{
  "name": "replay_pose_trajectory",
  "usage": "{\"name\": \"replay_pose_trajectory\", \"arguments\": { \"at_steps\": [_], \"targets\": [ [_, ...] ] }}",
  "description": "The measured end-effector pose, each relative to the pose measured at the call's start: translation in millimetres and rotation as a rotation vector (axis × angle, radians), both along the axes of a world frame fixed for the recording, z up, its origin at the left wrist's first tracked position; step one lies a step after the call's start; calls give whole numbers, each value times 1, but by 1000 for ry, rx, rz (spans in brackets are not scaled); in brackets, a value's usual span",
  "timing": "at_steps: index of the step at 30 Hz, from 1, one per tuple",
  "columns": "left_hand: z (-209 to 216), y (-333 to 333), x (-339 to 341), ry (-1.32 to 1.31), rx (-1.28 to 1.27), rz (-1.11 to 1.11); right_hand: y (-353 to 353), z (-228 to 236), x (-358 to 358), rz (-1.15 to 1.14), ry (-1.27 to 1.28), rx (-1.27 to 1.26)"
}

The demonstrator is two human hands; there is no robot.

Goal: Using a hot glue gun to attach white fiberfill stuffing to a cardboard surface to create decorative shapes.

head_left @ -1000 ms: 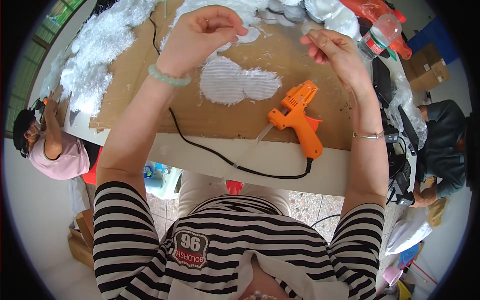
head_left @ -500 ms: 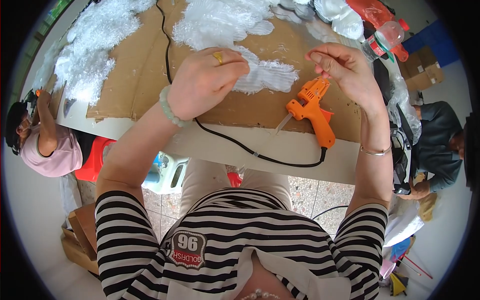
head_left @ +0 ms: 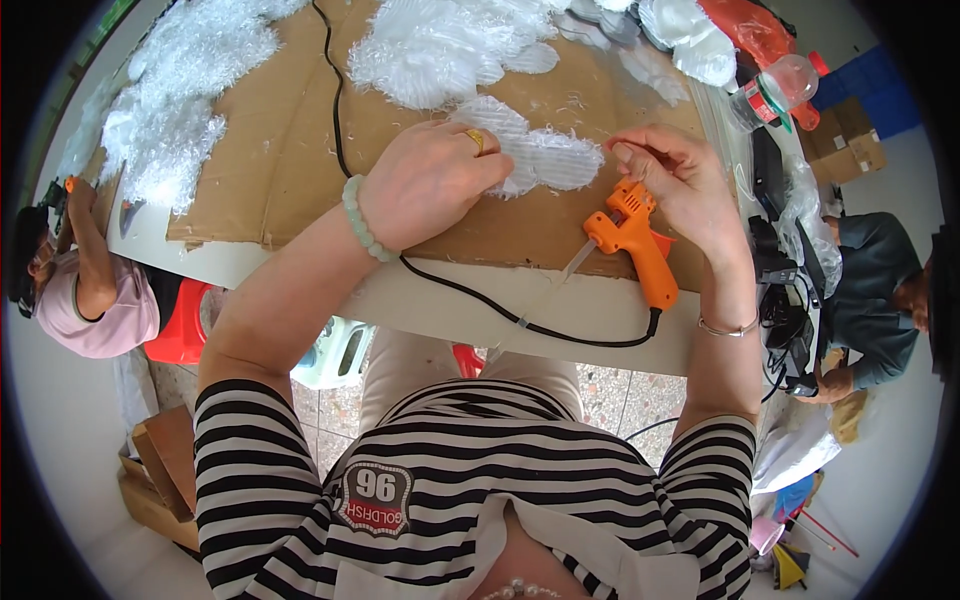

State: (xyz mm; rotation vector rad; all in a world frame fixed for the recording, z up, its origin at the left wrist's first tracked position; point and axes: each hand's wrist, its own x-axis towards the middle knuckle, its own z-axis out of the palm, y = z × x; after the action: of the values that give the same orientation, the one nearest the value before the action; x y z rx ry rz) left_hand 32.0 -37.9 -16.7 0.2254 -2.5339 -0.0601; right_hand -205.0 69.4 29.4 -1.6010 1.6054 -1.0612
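My left hand (head_left: 435, 182) is closed, its fingers curled at the near-left edge of a white ribbed piece with frayed fringe (head_left: 566, 160). What its fingertips grip, if anything, is hidden. My right hand (head_left: 685, 185) has thumb and fingers pinched together just beyond an orange glue gun (head_left: 640, 245); I cannot make out anything between them. The glue gun lies on its side at the cardboard's near edge, below the right hand. A clear glue stick (head_left: 577, 262) pokes from its back, and a black cord (head_left: 470, 290) runs from its handle beneath my left wrist.
Brown cardboard (head_left: 270, 160) covers much of the white table (head_left: 390, 300). Fluffy white heaps (head_left: 175, 110) and stacked white pieces (head_left: 440, 50) lie farther off. A plastic bottle (head_left: 775, 90) stands at the right. Two other people are nearby, one (head_left: 100, 300) left, one (head_left: 875, 290) right.
My left hand has come nearer to me and to the right, closer to the right hand. The right hand has lowered slightly, still pinched. The whole view has shifted a little.
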Motion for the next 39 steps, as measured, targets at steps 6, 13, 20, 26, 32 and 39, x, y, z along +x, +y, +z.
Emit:
{"name": "replay_pose_trajectory", "arguments": {
  "at_steps": [6, 13, 20, 26, 32, 39],
  "targets": [
    [3, -5, 5, -22, 161, -31, -1, -6, 9, 130, 334, -97],
    [5, -5, 7, 1, 218, -36, -5, -11, 9, 188, 528, -210],
    [5, -11, 5, 66, 180, -48, -5, -10, 14, 200, 581, -268],
    [2, -16, 4, 80, 130, -56, -7, -14, 18, 214, 656, -321],
    [-1, -15, 5, 34, 153, -58, -8, -16, 19, 225, 680, -329],
    [-1, -14, 5, 2, 180, -46, -9, -19, 18, 222, 692, -332]
  ]
}}
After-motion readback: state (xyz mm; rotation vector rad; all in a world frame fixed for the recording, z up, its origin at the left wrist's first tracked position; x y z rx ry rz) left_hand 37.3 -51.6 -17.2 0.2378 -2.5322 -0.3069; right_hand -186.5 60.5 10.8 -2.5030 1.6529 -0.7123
